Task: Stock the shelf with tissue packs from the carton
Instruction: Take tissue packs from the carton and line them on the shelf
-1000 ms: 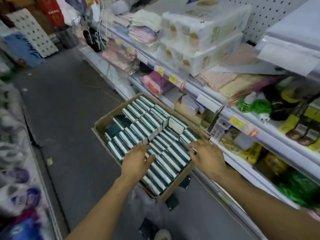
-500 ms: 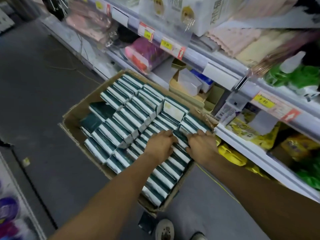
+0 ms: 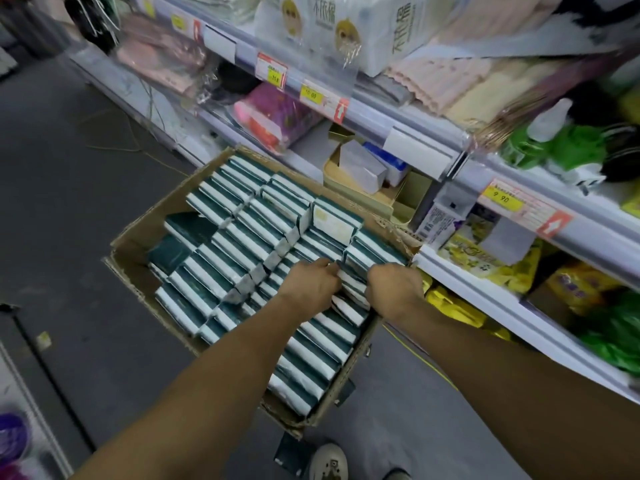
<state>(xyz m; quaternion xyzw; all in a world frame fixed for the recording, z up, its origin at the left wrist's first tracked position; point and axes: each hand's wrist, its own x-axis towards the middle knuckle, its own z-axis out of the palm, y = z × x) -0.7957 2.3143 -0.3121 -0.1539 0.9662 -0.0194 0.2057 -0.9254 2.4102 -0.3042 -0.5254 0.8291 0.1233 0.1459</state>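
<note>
**Down in the carton, gripping tissue packs**

Here, at the centre of the frame, an open cardboard carton [image 3: 133, 249] on the dark floor, packed with rows of green-and-white tissue packs [image 3: 242, 237] standing on edge. Just right of centre, left hand [image 3: 310, 284] and right hand [image 3: 394, 287] side by side in the row nearest the shelf, fingers curled down between the packs and out of sight, apparently clenched on a bunch of packs between them; knuckles up, forearms reaching in from the lower edge. Along the right and top of the frame, a white shelf [image 3: 485, 289] with yellow bags on the lower level, price tags [image 3: 311, 95] on the rail above, a small open box [image 3: 360, 168] behind the carton. At the bottom centre, a white shoe [image 3: 329, 462].
</note>
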